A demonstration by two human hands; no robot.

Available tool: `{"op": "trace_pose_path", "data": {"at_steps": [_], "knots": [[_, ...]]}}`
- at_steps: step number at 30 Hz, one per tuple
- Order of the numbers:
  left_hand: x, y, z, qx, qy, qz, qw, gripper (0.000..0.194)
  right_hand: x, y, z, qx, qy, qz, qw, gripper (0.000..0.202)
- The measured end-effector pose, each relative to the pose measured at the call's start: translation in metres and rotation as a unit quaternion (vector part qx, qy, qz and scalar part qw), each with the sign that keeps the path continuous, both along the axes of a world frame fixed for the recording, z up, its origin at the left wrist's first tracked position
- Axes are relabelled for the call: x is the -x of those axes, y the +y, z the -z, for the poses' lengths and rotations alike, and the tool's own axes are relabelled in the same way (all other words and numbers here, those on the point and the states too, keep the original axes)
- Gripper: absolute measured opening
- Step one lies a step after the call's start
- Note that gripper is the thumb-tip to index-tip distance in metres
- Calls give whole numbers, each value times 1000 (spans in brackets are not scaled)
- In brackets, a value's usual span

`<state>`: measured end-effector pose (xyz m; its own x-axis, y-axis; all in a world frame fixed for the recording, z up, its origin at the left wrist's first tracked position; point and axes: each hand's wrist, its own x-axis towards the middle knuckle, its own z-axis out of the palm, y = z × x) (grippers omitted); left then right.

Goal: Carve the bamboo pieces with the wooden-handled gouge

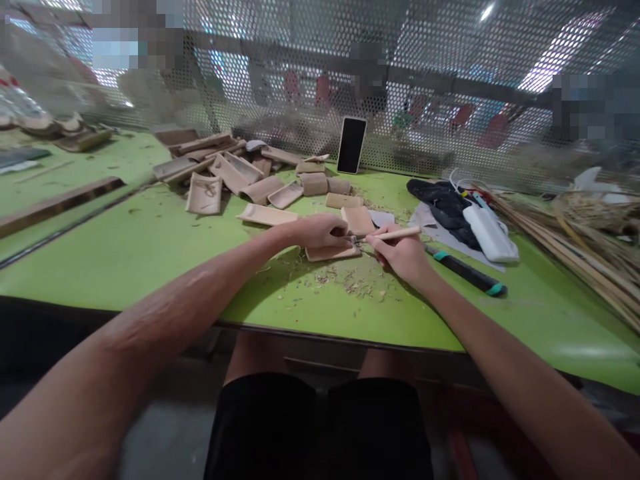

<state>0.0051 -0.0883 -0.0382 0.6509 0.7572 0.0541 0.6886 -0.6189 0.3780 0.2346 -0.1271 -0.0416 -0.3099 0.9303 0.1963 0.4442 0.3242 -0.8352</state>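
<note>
My left hand (320, 231) is closed with bent fingers on the far edge of a curved bamboo piece (330, 254) lying on the green table. Between the fingers of my right hand (403, 253) is a slim carving tool (403, 233) with a pale wooden handle. Its tip points left at the piece, close to my left fingertips; the blade is too small to make out. Behind my hands lies another pale bamboo piece (357, 220). Fine shavings (357, 283) are scattered in front of the worked piece.
Cut bamboo pieces (230, 175) are heaped at the back left. A phone (352, 145) leans on the perforated metal screen (300, 80). To the right lie a black-and-teal handled tool (470, 273), a white power bank (493, 233), black gloves (440, 207) and bamboo strips (575, 253).
</note>
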Motion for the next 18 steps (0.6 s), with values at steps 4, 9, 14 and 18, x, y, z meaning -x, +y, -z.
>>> {"op": "trace_pose_path", "data": {"at_steps": [4, 9, 14, 18], "knots": [[-1, -1, -2, 9, 5, -8, 1000, 33, -2, 2, 0, -10, -21, -9, 1000, 17], [-1, -1, -4, 15, 6, -10, 1000, 30, -2, 2, 0, 14, -3, -15, 1000, 16], [-1, -3, -5, 18, -2, 1, 1000, 32, -3, 1, -1, 33, 1, -28, 999, 20], [0, -4, -7, 16, -9, 1, 1000, 30, -3, 1, 1, 53, 29, -36, 998, 19]]}}
